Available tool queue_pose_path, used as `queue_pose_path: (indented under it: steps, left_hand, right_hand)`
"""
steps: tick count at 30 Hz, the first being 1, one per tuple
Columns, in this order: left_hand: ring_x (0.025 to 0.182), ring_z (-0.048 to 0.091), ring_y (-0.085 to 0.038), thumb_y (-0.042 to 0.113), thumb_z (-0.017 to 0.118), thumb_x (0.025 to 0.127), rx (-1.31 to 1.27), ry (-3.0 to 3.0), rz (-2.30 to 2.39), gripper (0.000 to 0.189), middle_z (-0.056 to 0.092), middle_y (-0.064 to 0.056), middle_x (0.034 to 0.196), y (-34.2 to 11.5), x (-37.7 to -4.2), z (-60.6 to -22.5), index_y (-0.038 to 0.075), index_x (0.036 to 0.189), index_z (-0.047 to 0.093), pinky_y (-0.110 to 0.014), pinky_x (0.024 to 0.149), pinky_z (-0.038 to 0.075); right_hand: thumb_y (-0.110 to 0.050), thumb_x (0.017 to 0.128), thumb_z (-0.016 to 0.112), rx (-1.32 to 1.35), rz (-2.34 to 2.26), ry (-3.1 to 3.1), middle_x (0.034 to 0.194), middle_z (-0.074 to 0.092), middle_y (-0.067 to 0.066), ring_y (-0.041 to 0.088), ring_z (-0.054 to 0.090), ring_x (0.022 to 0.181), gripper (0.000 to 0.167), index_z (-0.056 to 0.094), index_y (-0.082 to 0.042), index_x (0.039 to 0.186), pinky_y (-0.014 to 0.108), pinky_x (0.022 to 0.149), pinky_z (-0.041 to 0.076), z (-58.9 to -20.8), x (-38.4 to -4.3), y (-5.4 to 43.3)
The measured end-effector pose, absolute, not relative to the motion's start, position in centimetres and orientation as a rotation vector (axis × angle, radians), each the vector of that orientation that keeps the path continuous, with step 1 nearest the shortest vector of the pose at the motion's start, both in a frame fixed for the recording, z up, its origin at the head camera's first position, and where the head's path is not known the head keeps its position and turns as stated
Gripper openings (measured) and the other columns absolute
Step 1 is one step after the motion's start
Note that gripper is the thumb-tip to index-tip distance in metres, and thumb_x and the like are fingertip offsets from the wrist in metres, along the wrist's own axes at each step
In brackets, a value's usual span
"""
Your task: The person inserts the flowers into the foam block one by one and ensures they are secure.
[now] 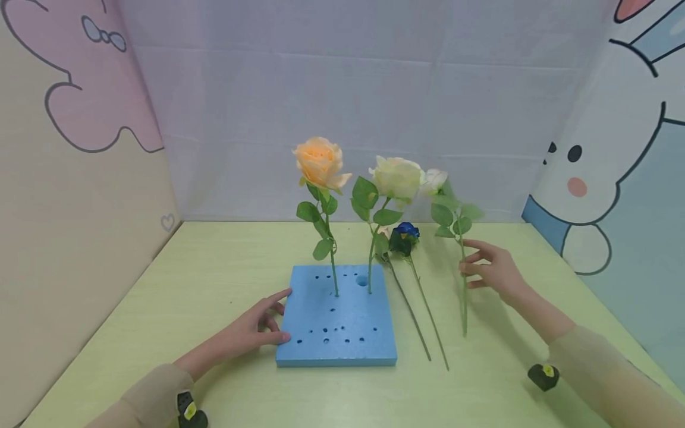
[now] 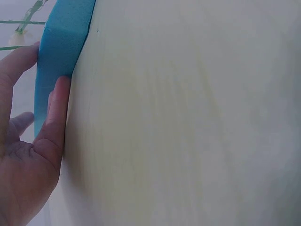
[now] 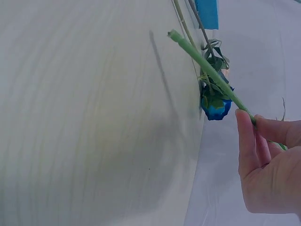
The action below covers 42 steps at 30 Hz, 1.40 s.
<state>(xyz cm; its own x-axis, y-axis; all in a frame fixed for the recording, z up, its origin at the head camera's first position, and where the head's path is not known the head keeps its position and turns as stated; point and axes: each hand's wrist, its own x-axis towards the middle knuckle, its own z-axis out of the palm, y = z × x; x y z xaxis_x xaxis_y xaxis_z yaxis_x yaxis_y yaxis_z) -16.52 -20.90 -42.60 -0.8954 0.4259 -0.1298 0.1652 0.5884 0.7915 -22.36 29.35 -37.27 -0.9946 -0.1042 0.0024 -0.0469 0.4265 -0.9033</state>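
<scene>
My right hand [image 1: 495, 270] pinches the green stem of a white artificial rose [image 1: 434, 181], holding it nearly upright to the right of a blue foam block [image 1: 348, 315]. In the right wrist view, the stem's cut end [image 3: 175, 36] points away from the hand. My left hand [image 1: 251, 327] rests against the block's left side, index finger and thumb spread along its edge. The left wrist view shows its fingers on the block's side wall [image 2: 63, 47]. A peach rose [image 1: 320, 163] and a pale cream-green rose [image 1: 397, 178] stand upright in holes of the block.
A blue rose [image 1: 405, 238] lies on the table [image 1: 214, 273] right of the block. Beside it lies another flower, its pale head partly hidden behind leaves, with a dark stem [image 1: 409, 309]. More holes dot the block's top, including one wide hole [image 1: 362, 280]. A pale cloth wall [image 1: 342, 89] closes the back.
</scene>
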Motion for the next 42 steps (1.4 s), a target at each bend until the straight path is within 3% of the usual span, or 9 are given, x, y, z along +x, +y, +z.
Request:
queue_pose_path:
  steps: [27, 42]
  left_hand:
    - [0.092, 0.061, -0.013, 0.036, 0.076, 0.087, 0.466, 2.506, 1.211, 0.089, 0.051, -0.014, 0.132, -21.0, -16.7, -43.0, 0.023, 0.158, 0.023, -0.023, 0.076, 0.049]
    - [0.093, 0.061, -0.015, 0.034, 0.076, 0.087, 0.472, 2.491, 1.232, 0.09, 0.051, -0.016, 0.132, -20.9, -16.6, -42.8, 0.021, 0.158, 0.023, -0.022, 0.077, 0.049]
  right_hand:
    - [-0.006, 0.094, 0.065, -0.37, -1.884, 2.845, 0.089, 0.06, -0.014, -0.003, 0.068, 0.077, 0.057, 0.043, -0.006, 0.147, 0.026, 0.063, 0.059, -34.2, -21.6, 26.5]
    - [0.004, 0.091, 0.065, -0.619, -2.107, 2.749, 0.087, 0.063, -0.008, -0.001, 0.07, 0.082, 0.051, 0.052, -0.01, 0.138, 0.025, 0.061, 0.058, -31.1, -19.4, 23.0]
